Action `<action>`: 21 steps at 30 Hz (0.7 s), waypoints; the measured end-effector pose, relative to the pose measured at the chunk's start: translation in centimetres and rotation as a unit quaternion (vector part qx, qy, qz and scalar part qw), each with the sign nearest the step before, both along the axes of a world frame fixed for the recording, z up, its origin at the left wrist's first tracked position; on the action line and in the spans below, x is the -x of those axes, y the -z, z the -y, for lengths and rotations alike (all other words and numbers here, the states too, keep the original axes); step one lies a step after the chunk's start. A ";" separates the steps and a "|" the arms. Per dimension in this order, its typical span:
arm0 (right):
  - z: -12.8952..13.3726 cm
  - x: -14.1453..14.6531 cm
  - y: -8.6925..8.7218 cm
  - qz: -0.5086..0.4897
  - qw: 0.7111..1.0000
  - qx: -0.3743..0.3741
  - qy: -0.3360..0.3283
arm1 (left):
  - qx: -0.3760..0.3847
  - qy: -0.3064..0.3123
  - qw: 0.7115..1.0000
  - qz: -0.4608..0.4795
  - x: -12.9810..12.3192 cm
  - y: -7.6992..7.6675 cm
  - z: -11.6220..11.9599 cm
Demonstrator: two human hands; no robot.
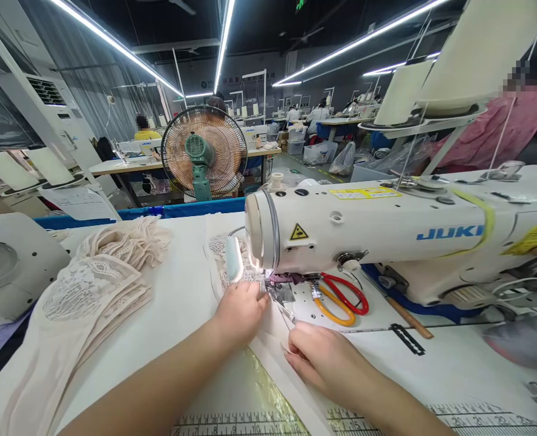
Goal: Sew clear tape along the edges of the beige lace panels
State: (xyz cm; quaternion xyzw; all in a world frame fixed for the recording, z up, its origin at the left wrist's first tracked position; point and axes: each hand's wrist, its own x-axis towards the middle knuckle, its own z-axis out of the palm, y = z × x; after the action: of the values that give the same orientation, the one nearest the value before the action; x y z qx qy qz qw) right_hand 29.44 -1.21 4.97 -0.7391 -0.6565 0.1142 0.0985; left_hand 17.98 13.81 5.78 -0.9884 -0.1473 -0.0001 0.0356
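Note:
Beige lace fabric (218,248) lies beneath the needle end of a white sewing machine (313,224). Close in front of the presser foot, my left hand (243,310) is closed on this fabric, its fingertips beside the lit needle area. My right hand (319,354) is closed a little lower and to the right, thumb and fingers pinching the edge of a pale fabric band (280,354) that runs toward me. A slim silver metal piece (284,307) slants from the needle area to my right fingertips; whether I hold it, I cannot tell.
Red and orange-handled scissors (341,297) lie right of the needle, near a wooden-handled tool (408,318) and a black razor blade (407,339). Stacked lace pieces (91,290) sit at left. A ruler strip (241,424) edges the table. Behind stands a fan (202,151); people work farther back.

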 end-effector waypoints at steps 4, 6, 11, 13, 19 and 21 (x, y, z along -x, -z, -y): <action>0.1 0.0 -0.1 -0.003 1.000 -0.007 -0.003 | -0.014 0.013 1.000 0.003 0.7 0.9 2.3; 0.1 -0.1 0.0 -0.001 1.000 -0.006 -0.013 | -0.035 0.036 0.998 0.032 1.2 1.7 3.3; 0.2 -0.4 0.2 -0.024 0.999 -0.009 -0.022 | -0.039 0.027 0.996 0.071 1.8 2.9 4.0; 0.3 -0.6 0.3 -0.035 0.999 -0.002 -0.017 | -0.035 0.022 0.996 0.073 1.7 3.0 4.0; 0.2 -0.8 0.3 -0.054 0.998 0.018 -0.015 | -0.035 0.019 0.998 0.054 1.1 2.2 3.6; 0.1 -0.9 0.2 -0.056 0.998 0.022 -0.017 | -0.022 0.011 0.999 0.043 1.1 1.9 3.4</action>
State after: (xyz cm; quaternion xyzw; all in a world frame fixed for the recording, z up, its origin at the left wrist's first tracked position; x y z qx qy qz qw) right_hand 30.30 -1.35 4.77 -0.7225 -0.6596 0.1711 0.1168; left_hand 16.90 10.38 3.90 -0.9881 -0.1376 -0.0464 0.0506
